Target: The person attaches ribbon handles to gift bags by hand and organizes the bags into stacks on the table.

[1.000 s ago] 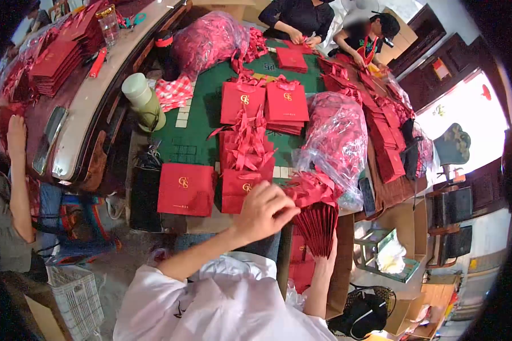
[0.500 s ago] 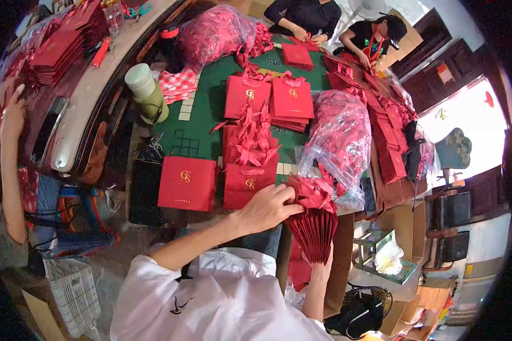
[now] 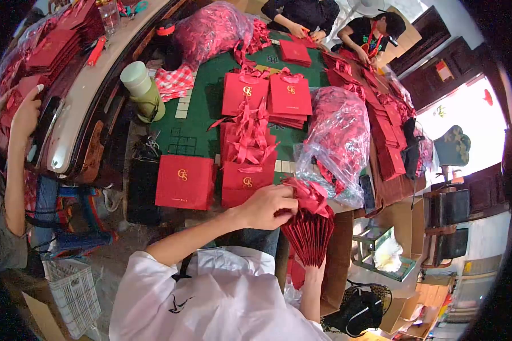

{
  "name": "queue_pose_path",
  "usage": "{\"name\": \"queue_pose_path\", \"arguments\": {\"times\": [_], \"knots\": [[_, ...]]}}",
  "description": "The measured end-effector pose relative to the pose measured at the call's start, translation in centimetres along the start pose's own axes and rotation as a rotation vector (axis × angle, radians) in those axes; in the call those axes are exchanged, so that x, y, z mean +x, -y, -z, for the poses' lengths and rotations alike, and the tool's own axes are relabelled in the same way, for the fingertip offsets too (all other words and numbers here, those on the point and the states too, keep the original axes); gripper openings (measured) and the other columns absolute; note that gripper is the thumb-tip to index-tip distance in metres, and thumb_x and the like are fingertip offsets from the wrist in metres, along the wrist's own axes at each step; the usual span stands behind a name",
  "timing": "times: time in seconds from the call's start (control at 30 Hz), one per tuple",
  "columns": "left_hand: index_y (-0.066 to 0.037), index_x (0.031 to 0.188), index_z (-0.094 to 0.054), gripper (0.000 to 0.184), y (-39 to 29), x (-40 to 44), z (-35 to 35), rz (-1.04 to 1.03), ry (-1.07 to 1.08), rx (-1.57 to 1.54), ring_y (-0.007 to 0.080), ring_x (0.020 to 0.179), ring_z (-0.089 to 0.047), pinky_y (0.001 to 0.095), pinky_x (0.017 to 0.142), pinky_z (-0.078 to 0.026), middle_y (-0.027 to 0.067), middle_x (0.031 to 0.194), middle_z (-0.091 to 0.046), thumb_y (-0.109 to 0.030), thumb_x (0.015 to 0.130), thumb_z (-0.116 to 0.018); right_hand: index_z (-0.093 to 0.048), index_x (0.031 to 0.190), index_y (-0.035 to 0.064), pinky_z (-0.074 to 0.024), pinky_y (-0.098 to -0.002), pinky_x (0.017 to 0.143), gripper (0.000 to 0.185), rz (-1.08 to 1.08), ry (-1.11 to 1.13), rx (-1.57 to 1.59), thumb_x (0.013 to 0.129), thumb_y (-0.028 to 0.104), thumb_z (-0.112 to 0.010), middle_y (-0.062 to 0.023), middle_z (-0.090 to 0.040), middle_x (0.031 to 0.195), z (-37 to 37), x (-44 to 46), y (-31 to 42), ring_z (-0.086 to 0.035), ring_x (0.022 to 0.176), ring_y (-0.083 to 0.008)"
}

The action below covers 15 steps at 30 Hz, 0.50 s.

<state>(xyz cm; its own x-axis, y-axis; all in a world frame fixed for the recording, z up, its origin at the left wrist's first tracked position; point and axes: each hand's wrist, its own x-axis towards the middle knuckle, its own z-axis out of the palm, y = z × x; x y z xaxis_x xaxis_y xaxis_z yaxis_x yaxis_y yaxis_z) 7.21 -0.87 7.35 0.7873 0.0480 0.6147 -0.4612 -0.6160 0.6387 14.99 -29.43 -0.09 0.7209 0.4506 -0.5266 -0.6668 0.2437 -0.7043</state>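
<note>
A fanned bundle of red paper gift bags (image 3: 308, 236) with ribbon handles is held upright at the table's front edge, over an open cardboard box. My right hand (image 3: 314, 269) grips its narrow lower end, most of the fingers hidden behind the bags. At the upper left edge, beside the red ribbons (image 3: 307, 196), my left hand (image 3: 267, 207) has its fingers curled in a pinch on the bags. Just left lies a pile of red gift bags (image 3: 185, 181) with a gold logo. Another row of bags with ribbons (image 3: 248, 184) stands next to it.
A clear plastic bag of red ribbons (image 3: 338, 142) sits right of the bag piles on the green table (image 3: 202, 122). A pale green bottle (image 3: 144, 94) stands at left. Two people work across the table; another person's hand (image 3: 25, 119) is at far left. The cardboard box (image 3: 338, 267) is below.
The bag bundle has shifted slightly left and its pleats are more spread. My left hand has moved a little with it. The far-left person's hand has moved up and right.
</note>
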Motion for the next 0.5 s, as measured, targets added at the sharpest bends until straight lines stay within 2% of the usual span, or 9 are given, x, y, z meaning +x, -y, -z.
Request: {"name": "queue_pose_path", "arguments": {"times": [0.1, 0.2, 0.33, 0.4, 0.47, 0.5], "knots": [[-0.004, 0.081, -0.060, 0.011, 0.1, -0.1, 0.1, 0.212, 0.080, -0.356, 0.0304, 0.089, -0.062, 0.0393, 0.079, -0.049, 0.0110, 0.089, -0.061, -0.006, 0.073, -0.068, -0.048, 0.140, 0.0103, -0.0408, -0.0456, 0.108, 0.048, 0.006, 0.034, 0.046, 0.100, 0.037, -0.044, -0.0113, -0.054, 0.139, 0.1, 0.0, -0.2, -0.053, 0.125, -0.0283], [-0.004, 0.081, -0.061, 0.012, 0.0, -0.1, 0.4, 0.251, 0.083, -0.417, 0.0297, 0.087, -0.063, 0.0391, 0.078, -0.049, 0.0106, 0.087, -0.061, -0.007, 0.073, -0.069, -0.047, 0.141, 0.0097, -0.0401, -0.0437, 0.109, 0.048, 0.010, 0.073, 0.091, 0.100, 0.036, -0.044, -0.0113, -0.054, 0.138, 0.0, 0.0, -0.3, -0.053, 0.125, -0.0278], [-0.005, 0.084, -0.064, 0.010, -0.2, 0.0, 0.9, 0.197, 0.094, -0.367, 0.0290, 0.087, -0.063, 0.0389, 0.078, -0.049, 0.0098, 0.088, -0.061, -0.008, 0.076, -0.069, -0.046, 0.141, 0.0089, -0.0392, -0.0412, 0.109, 0.049, 0.012, 0.125, 0.150, 0.100, 0.034, -0.045, -0.0112, -0.055, 0.137, 0.1, 0.4, -0.6, -0.053, 0.125, -0.0271], [-0.007, 0.088, -0.066, 0.012, 0.4, -0.3, 0.6, 0.139, 0.123, -0.338, 0.0278, 0.085, -0.061, 0.0398, 0.073, -0.048, 0.0084, 0.085, -0.057, -0.012, 0.078, -0.069, -0.046, 0.141, 0.0087, -0.0390, -0.0406, 0.110, 0.049, 0.012, 0.137, 0.166, 0.100, 0.034, -0.045, -0.0112, -0.055, 0.137, 1.3, 0.9, -1.2, -0.053, 0.125, -0.0270], [-0.008, 0.089, -0.066, 0.012, 1.0, -0.5, 0.3, 0.068, 0.119, -0.237, 0.0274, 0.086, -0.060, 0.0397, 0.074, -0.048, 0.0081, 0.086, -0.057, -0.013, 0.078, -0.069, -0.051, 0.137, 0.0096, -0.0418, -0.0449, 0.107, 0.045, 0.061, 0.110, -0.129, 0.100, 0.034, -0.045, -0.0119, -0.055, 0.137, 4.8, 2.2, -2.6, -0.054, 0.122, -0.0292], [-0.009, 0.091, -0.067, 0.013, 0.9, -0.2, 0.5, -0.003, 0.114, -0.136, 0.0269, 0.087, -0.060, 0.0396, 0.075, -0.048, 0.0077, 0.087, -0.057, -0.013, 0.078, -0.069, -0.055, 0.134, 0.0105, -0.0452, -0.0483, 0.103, 0.042, 0.225, 0.092, -0.469, 0.101, 0.035, -0.043, -0.0124, -0.058, 0.134, 4.5, 2.0, -2.8, -0.057, 0.119, -0.0306]]}}
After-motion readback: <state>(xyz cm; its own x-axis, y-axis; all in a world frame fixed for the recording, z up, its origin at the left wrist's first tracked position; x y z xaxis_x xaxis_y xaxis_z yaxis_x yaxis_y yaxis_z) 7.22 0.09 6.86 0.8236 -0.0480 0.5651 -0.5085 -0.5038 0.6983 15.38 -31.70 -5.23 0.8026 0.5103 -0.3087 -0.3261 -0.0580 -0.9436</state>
